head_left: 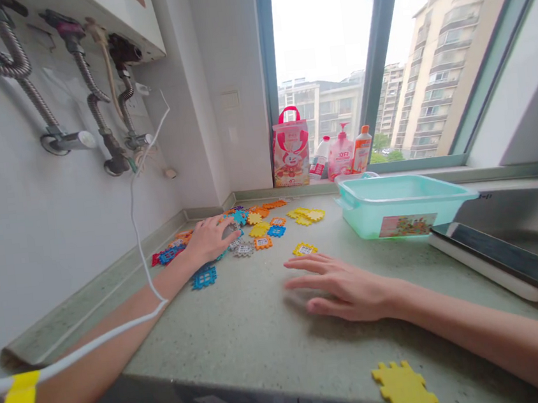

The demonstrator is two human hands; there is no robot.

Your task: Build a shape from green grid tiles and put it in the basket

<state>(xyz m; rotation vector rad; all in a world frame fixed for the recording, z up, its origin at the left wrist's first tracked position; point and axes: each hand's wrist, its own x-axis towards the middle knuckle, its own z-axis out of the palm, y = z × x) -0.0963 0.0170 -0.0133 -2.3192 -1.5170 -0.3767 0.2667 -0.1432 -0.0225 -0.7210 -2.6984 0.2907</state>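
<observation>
My left hand [209,236] lies over a pile of colourful notched plastic building tiles on the counter, fingers stretched out across it. Around it are a blue tile [204,277], a grey tile [243,250], an orange tile [263,243] and several yellow tiles [306,215]. What lies under the palm is hidden. My right hand [342,283] hovers at or just above the counter, fingers spread and holding nothing. Just beyond its fingertips is a single yellow tile [305,249]. A larger yellow tile [406,387] appears at the bottom edge, right of centre.
A mint-green plastic basin [405,190] stands at the back right, beside a metal sink [530,212] with a dark-topped tray-like object [506,260] at its edge. A white cable [138,241] crosses my left forearm. Bottles [340,155] and a pink bag [291,154] line the windowsill.
</observation>
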